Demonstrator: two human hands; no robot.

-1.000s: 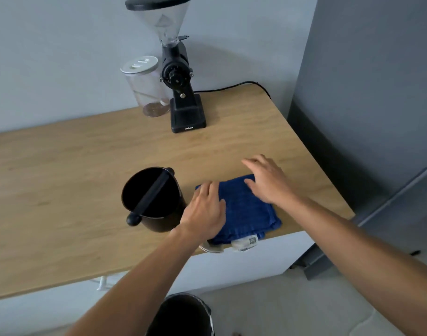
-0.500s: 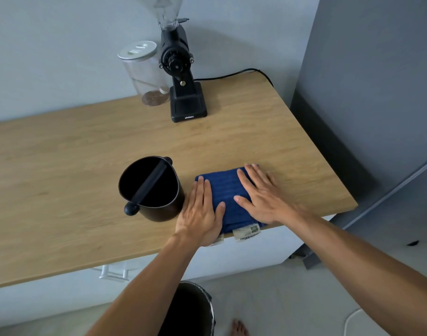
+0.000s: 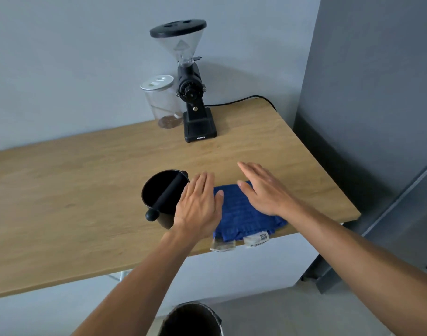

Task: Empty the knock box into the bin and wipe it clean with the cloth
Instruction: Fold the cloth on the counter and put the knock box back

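Observation:
The black knock box stands upright on the wooden counter, its bar running across the dark inside. Right of it a folded blue cloth lies at the counter's front edge, white tags hanging over. My left hand hovers flat over the gap between knock box and cloth, fingers together, holding nothing. My right hand is flat over the cloth's right part, fingers extended, also holding nothing. A dark bin stands on the floor below the counter edge, only its rim visible.
A black coffee grinder with a clear hopper stands at the back, its cable running right. A glass jar with a white lid sits beside it. The wooden counter ends at the right near a grey cabinet.
Both hands have lifted off the cloth and shifted slightly away from me; they were pressing it flat half a second ago. The camera tilted up.

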